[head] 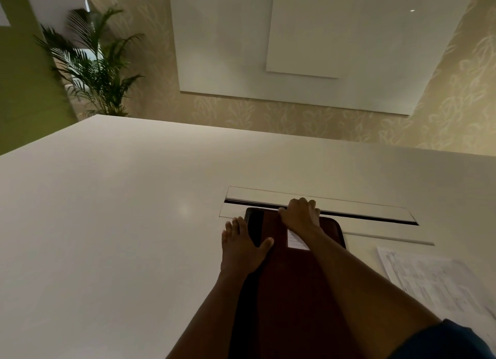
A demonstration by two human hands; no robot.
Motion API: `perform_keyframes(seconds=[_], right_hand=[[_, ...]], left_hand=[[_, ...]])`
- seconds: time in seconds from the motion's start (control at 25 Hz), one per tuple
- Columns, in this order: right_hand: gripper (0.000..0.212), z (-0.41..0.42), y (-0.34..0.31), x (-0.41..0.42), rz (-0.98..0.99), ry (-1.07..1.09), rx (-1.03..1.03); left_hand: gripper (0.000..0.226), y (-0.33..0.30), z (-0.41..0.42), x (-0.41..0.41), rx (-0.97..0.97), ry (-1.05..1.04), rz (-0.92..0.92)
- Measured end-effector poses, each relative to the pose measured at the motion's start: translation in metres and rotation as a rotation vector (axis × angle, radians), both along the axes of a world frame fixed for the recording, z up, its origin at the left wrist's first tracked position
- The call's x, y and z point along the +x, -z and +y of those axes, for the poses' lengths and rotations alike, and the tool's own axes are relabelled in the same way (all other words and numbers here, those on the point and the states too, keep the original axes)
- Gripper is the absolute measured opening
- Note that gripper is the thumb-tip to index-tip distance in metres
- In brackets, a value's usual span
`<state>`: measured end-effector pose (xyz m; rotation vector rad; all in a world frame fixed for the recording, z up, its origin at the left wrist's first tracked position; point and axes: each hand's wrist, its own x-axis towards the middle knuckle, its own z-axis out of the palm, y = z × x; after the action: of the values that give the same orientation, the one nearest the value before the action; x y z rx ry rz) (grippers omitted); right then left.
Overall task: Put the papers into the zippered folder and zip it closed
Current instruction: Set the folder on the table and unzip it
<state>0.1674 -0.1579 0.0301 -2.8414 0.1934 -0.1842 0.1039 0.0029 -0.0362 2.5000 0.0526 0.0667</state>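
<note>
- Two hands work the folder [292, 272]: left hand [241, 247] flat, fingers straight, pressing its left edge.
- Right hand [302, 215] curls over the far edge, likely at the zipper.
- Papers [434, 281] lie beside; opening comes next.

Dim, warm light; wide-angle bending at edges, slightly soft.

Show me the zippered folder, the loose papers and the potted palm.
zippered folder [292, 283]: head view, its brown cover.
papers [440, 281]: head view, middle of the top printed sheet.
potted palm [94, 63]: head view, its fronds.

folder [292, 272] dark brown | papers [434, 275] white, printed | table [107, 224] white
</note>
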Motion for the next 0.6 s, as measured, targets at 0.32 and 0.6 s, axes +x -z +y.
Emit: perform_keyframes(seconds=[0.32, 0.6], right_hand=[[0.047, 0.052, 0.002, 0.031, 0.132, 0.047, 0.090], [0.049, 0.076, -0.002, 0.046, 0.246, 0.116, 0.130]], left_hand=[[0.110, 0.002, -0.003, 0.003, 0.014, -0.039, -0.012], [0.108, 0.004, -0.003, 0.002, 0.031, -0.046, -0.014]])
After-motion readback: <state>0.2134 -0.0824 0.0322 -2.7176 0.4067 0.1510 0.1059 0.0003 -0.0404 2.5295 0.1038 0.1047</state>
